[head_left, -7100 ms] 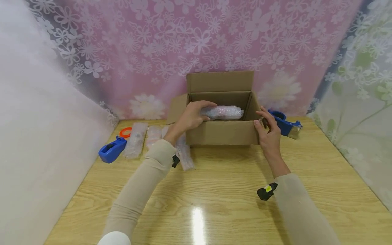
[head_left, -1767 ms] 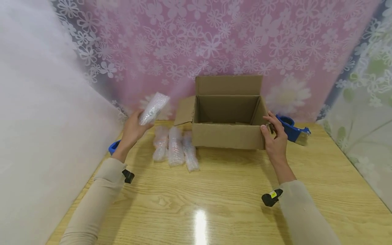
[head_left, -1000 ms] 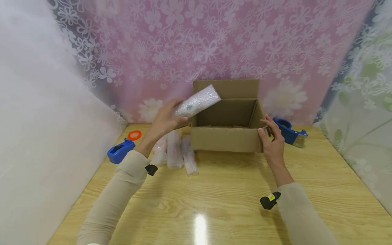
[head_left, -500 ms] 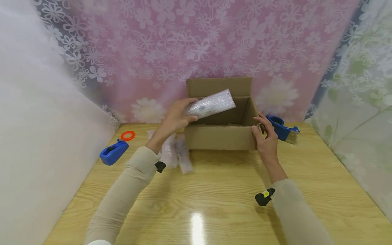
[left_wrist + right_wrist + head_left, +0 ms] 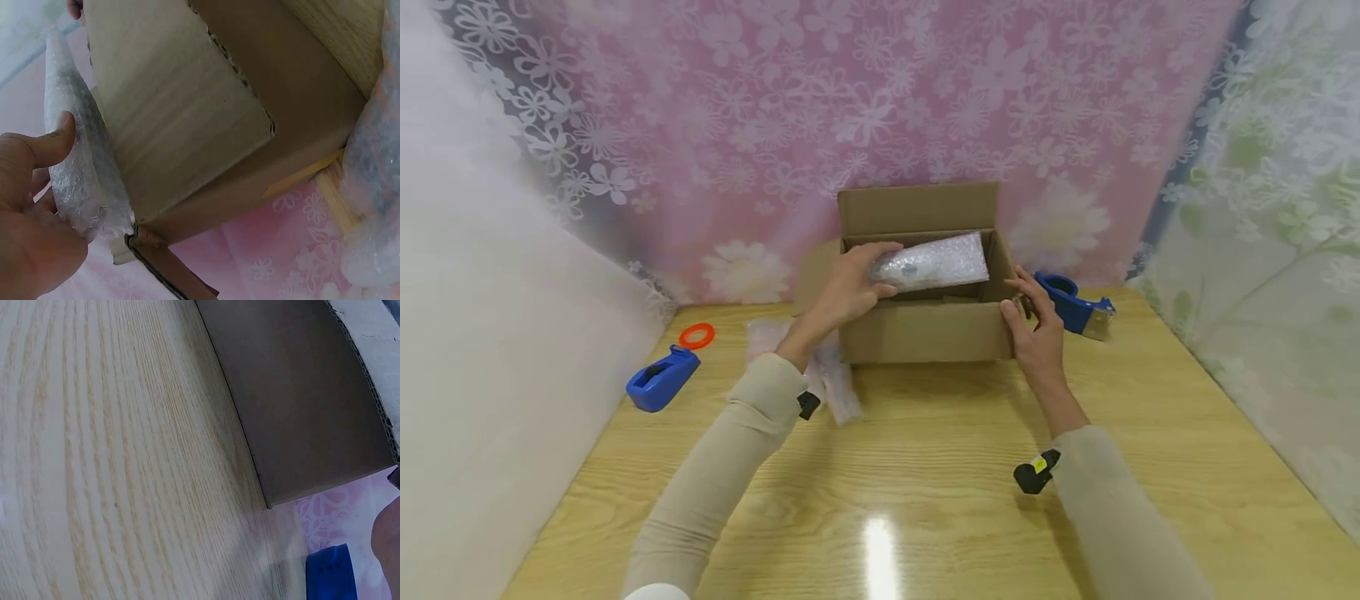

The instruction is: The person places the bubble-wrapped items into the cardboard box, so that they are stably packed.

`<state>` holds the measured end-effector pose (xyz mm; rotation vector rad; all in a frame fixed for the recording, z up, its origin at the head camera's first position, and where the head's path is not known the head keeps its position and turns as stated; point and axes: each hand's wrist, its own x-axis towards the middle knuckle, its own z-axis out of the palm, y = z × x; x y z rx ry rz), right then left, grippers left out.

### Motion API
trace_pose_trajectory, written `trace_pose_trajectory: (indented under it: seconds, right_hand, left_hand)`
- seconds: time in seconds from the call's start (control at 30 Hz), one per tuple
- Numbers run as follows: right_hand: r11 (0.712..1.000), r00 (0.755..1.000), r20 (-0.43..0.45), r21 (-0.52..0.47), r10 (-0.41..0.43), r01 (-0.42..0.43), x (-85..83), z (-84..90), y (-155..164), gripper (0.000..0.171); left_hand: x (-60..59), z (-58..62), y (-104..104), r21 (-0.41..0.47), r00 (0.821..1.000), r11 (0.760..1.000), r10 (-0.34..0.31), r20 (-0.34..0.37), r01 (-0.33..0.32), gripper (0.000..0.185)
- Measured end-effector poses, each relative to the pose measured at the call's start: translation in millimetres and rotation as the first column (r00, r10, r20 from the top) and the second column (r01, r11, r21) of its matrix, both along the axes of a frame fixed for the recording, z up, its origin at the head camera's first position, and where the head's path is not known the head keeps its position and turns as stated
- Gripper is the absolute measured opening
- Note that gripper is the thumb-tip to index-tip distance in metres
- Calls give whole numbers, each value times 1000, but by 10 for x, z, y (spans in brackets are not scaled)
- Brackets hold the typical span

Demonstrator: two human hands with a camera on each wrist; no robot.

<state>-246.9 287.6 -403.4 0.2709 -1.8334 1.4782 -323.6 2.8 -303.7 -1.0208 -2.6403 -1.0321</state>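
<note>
Bubble-wrapped bundle [image 5: 934,262] in left hand [image 5: 848,287], fingers and thumb curled round its near end, held over open cardboard box [image 5: 925,333], not yet down inside. Right hand [image 5: 1033,325] grips box's right front corner, fingers curled on edge, steadying it. Box looks empty below bundle, though floor partly hidden. More wrapped bundles [image 5: 831,385] lie on wooden table [image 5: 940,467] left of box, unpacked. Judgement: packing barely begun; several bundles left, flaps open, blue tape dispenser [image 5: 1070,302] untouched.
</note>
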Motion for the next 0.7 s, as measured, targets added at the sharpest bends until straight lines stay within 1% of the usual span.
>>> trace_pose_trajectory:
  seconds: [0.1,0.23,0.43,0.7]
  right_hand:
    - [1000,1000,-1,-5,4,-4,1,16,-15,33]
    - [1000,1000,11,-10,20,-20,15,25,-20,33]
    - [1000,1000,18,-7,11,-11,30,15,0,33]
    - [1000,1000,17,8,18,-18,62,17,26,33]
  left_hand:
    - [-21,-25,52,-27,1000,1000,3,-2,-3,64]
    - [-43,-69,95,-43,1000,999,6,21,-5,62]
    - [-66,-122,145,-68,999,998,-12,33,14,60]
    - [-72,-172,171,-93,999,995,-24,25,26,66]
